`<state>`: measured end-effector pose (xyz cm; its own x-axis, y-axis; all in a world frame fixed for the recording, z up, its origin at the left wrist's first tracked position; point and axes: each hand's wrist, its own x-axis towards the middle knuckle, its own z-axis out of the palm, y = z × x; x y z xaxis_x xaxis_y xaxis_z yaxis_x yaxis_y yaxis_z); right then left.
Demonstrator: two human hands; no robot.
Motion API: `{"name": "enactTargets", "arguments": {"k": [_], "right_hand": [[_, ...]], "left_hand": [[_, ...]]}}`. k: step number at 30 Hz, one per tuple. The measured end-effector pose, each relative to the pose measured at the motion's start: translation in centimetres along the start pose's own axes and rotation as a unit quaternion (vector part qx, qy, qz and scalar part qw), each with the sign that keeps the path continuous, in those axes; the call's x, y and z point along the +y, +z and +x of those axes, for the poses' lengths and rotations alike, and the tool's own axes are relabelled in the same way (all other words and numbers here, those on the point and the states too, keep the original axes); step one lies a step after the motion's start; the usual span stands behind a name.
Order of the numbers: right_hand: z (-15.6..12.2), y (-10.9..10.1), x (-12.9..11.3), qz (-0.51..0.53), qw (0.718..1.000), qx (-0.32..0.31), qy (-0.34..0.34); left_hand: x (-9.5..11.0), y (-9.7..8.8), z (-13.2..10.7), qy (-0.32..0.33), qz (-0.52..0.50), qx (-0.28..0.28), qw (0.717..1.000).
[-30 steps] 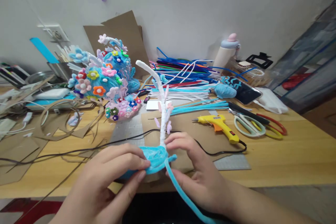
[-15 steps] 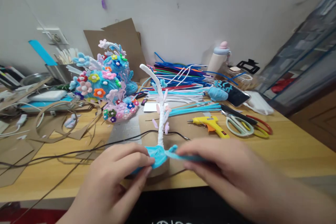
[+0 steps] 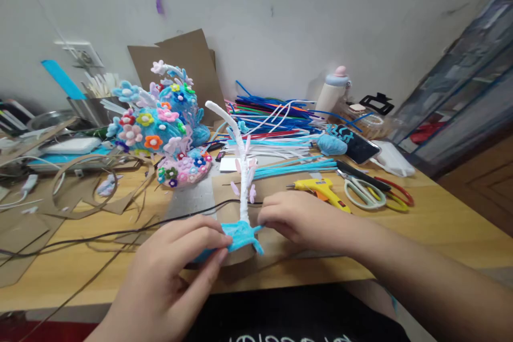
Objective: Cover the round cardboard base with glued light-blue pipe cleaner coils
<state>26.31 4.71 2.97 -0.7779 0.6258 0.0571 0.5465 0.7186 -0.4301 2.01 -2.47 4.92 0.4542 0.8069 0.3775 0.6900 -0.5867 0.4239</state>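
A small craft piece stands at the near table edge: a white fuzzy stem (image 3: 241,171) with pink buds rises from a light-blue pipe-cleaner base (image 3: 240,238) on a cardboard disc. My left hand (image 3: 176,272) pinches the left side of that base between thumb and fingers. My right hand (image 3: 296,219) is closed on the blue pipe cleaner just right of the stem, fingers pressed against the base. The loose end of the pipe cleaner is hidden under my right hand.
A finished blue flower ornament (image 3: 160,128) stands behind to the left. A heap of pipe cleaners (image 3: 280,123), a yellow glue gun (image 3: 320,189), scissors (image 3: 366,192), a phone (image 3: 356,144) and a bottle (image 3: 332,91) lie to the right. Cardboard scraps (image 3: 80,192) and a black cable (image 3: 120,232) cover the left.
My right hand carried the blue pipe cleaner from the near side, out to the right, then back in against the stem's foot. My left hand kept its pinch on the base.
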Motion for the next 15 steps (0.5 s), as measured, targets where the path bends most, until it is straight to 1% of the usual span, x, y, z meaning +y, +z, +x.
{"name": "enactTargets", "arguments": {"k": [2, 5, 10, 12, 15], "right_hand": [[-1.1, 0.6, -0.5, -0.001, 1.000, -0.001, 0.011], [-2.4, 2.1, -1.6, 0.014, 0.999, 0.012, 0.028], [-3.4, 5.3, -3.4, 0.082, 0.992, 0.068, 0.060], [-3.5, 6.5, -3.6, 0.128, 0.980, 0.132, 0.076], [-3.4, 7.8, -3.4, 0.184, 0.946, 0.250, 0.087]], "left_hand": [[-0.1, 0.1, 0.0, -0.012, -0.006, 0.004, 1.000], [-0.2, 0.2, 0.2, -0.022, -0.014, 0.009, 1.000], [-0.1, 0.2, 0.6, -0.029, -0.035, 0.006, 0.999], [-0.2, 0.3, 0.7, -0.039, -0.036, 0.010, 0.999], [-0.3, 0.4, 1.0, -0.068, -0.030, 0.005, 0.997]]}}
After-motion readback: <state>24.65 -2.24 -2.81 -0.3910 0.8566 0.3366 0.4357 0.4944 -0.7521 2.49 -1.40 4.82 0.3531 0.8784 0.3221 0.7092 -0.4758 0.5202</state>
